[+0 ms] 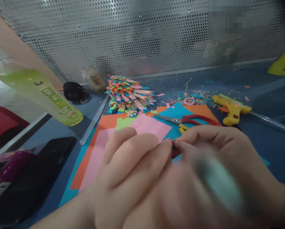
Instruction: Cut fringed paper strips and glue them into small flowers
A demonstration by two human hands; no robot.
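Observation:
My left hand (130, 165) is closed, its fingers curled, and its fingertips meet those of my right hand (218, 143) over a stack of coloured paper. My right hand is pinched. Between the fingertips a small dark red thing (174, 152) shows in part; its kind is hidden. A pale teal shape (223, 184), smeared by blur, lies over the right hand. Scissors with red handles (176, 120) lie just beyond on a blue sheet (178, 109), beside a yellow handle (184, 128). The pink paper (152, 125) lies beyond my left hand.
A cone of fringed paper strips (125, 92) stands behind the sheets. Paper scraps (190, 95) and a yellow glue gun (233, 108) lie right of it. Left are a tilted bottle (42, 92), a clear stick (94, 121) and a black phone (54, 149). A perforated metal panel (97, 31) stands behind.

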